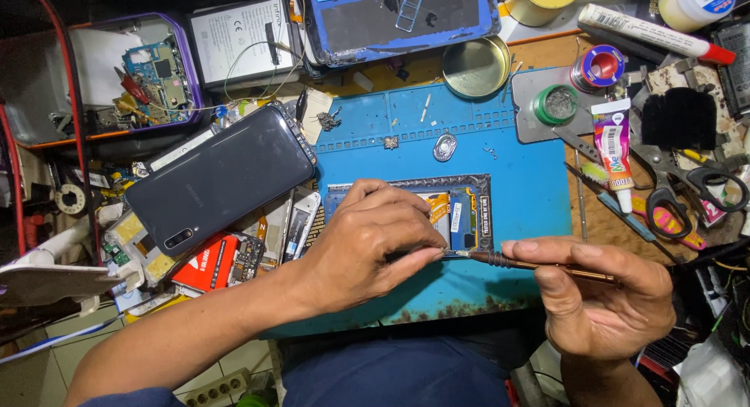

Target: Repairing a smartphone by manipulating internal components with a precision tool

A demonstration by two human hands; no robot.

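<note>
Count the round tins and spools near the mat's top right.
3: an open empty tin at the mat's top edge, a green-rimmed tin beside it, a solder spool above; clutter may hide more.

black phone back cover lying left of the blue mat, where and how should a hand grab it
Pinch the black phone back cover across its two long edges near the middle, coming from above. It lies flat and slanted, glossy, raised over clutter, so both long edges are exposed; the left hand is nearest.

Left hand (367,247) palm down, fingers curled, right hand (598,298) in pinching grip
</note>
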